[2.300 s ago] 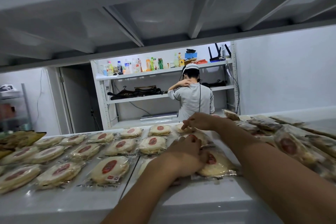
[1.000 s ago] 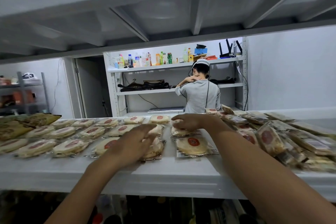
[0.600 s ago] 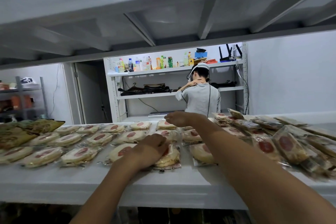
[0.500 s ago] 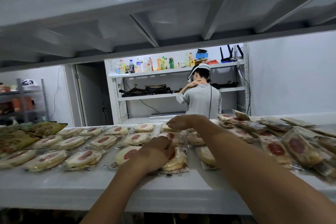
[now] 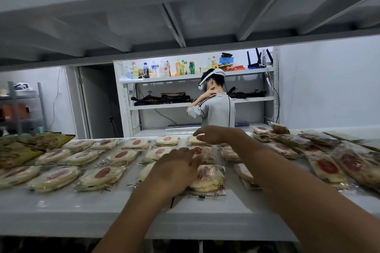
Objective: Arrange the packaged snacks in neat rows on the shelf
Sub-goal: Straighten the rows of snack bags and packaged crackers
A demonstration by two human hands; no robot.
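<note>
Overhead, the grey ribbed underside of an upper shelf (image 5: 185, 6), spanning the whole view and leaving only a low slot to work in.

Below it, the white shelf (image 5: 61, 207), running edge to edge, with a bare strip all along its front lip.

On the left and middle of that shelf, packaged snacks (image 5: 98, 176) laid flat in three rows, front to back: pale round cakes in clear wrappers, each with a red round mark on top. Writing on the marks and on the sealed wrapper edges too small to read.

To the right, a loose heap (image 5: 329, 166) of the same packets, overlapping and tilted, reaching toward the shelf's right end. At the far left, greenish-yellow packets (image 5: 30, 144) just beside the rows, print blurred.

Between rows and heap, a narrow lane of bare white, crossed by the right forearm.

Left hand (image 5: 176, 168) palm down at the right end of the rows, fingers straight and spread, pressing on the packets there, fingertips against the front packet (image 5: 207, 178), set close to the bare front strip.

Right hand (image 5: 213, 134) farther back, fingers lightly bent over the back-row packet (image 5: 195, 140) near the shelf's rear edge; gripping or merely touching, cannot tell.

Beyond, a person (image 5: 216, 107) in a grey top facing a white rack (image 5: 160, 106) with bottles (image 5: 164, 69), labels unreadable.
</note>
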